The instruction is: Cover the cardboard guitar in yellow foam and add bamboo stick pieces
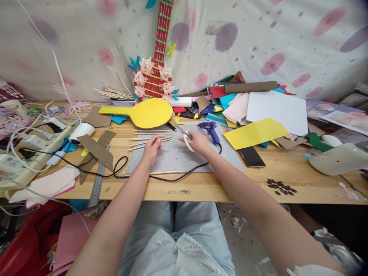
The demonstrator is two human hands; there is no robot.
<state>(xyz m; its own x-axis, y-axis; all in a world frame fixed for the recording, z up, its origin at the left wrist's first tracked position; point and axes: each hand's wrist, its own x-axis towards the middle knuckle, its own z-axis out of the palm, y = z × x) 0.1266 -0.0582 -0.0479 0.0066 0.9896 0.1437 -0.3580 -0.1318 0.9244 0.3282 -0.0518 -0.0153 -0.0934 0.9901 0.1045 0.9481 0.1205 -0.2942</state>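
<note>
My left hand (pixel 152 149) is closed in a pinch on a thin wooden stick (pixel 137 147), which pokes out on both sides of the fingers. Other similar sticks (pixel 143 133) lie close by on the grey cutting mat (pixel 169 165). My right hand (pixel 197 142) grips scissors (pixel 188 144) by their white handles, with the blades pointing away and to the left. Just beyond them rests a yellow guitar-shaped cutout (pixel 152 113). A blue hot glue gun (pixel 212 131) lies right of the scissors, its black cord running across the mat.
Behind stands a red paper guitar (pixel 155 80) with pale paper flowers. Coloured sheets (pixel 276 111) pile up at right, near a phone (pixel 252 156) and small black pieces (pixel 281 186). A power strip (pixel 46 147), brown cardboard strips (pixel 96 151) and a steel ruler (pixel 97 184) occupy the left.
</note>
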